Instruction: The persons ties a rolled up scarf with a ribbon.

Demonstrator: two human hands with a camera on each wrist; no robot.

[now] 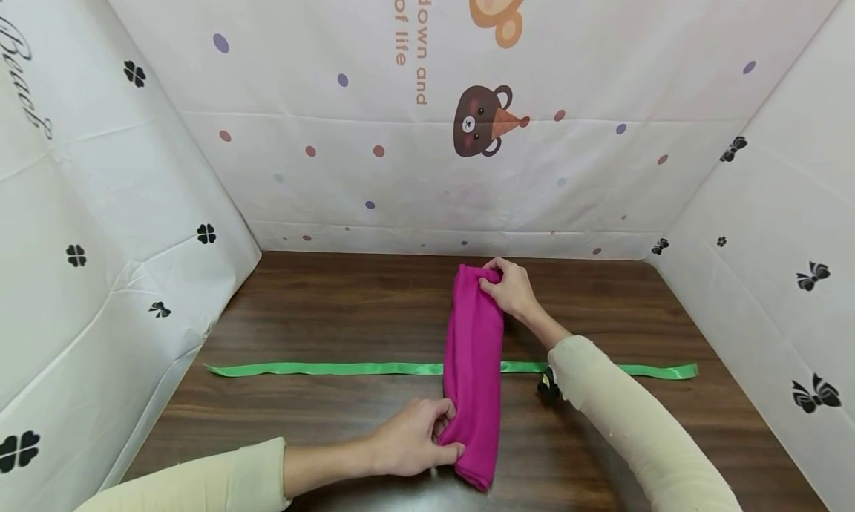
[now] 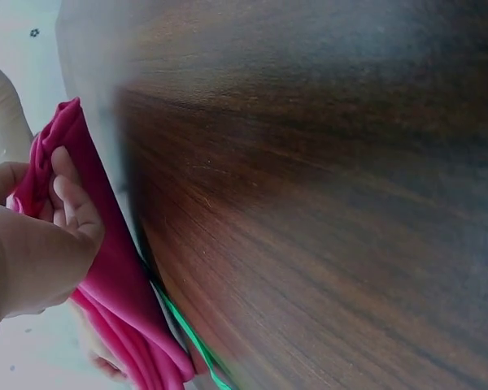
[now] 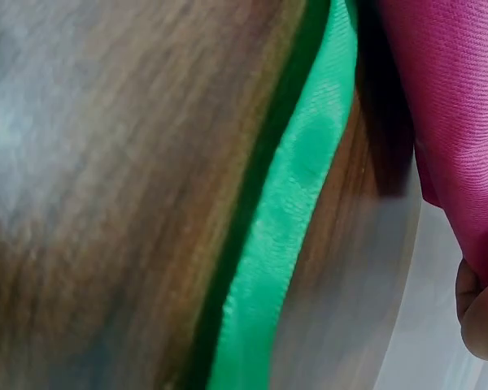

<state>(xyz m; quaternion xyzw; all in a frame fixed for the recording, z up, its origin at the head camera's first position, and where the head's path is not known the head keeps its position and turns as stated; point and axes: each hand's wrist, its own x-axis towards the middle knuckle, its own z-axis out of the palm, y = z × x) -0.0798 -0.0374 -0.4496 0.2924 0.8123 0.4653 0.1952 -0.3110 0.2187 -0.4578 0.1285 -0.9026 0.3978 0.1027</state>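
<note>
- Between both hands, find the folded magenta cloth (image 1: 474,363), a long narrow strip held over the dark wood-grain tabletop (image 1: 347,312), slightly right of the middle.
- Runs lengthwise from the near side toward the printed white backdrop (image 1: 401,193), almost straight away from the body.
- Crosses the green satin ribbon (image 1: 334,369) at close to a right angle, about halfway along the cloth; probably the relation to mind in any shift of either one.
- Leaves a longer stretch of ribbon bare on the left than on the right, with both ends loose.
- Gripped at the near end, along its left edge, by the left hand (image 1: 417,438), in a pinch of thumb and fingers; nearer to the body here.
- Gripped at the far end, by the right corner, by the right hand (image 1: 513,286), likewise between thumb and fingers in the head view; mostly cut off in the right wrist view.
- Flanked on the right by the cream sleeve (image 1: 621,408) of the right arm, reaching across the ribbon and hiding part of it.
- Seems slightly raised, judging by the dark shadow beneath in the right wrist view; impossible to tell whether touching the ribbon.
</note>
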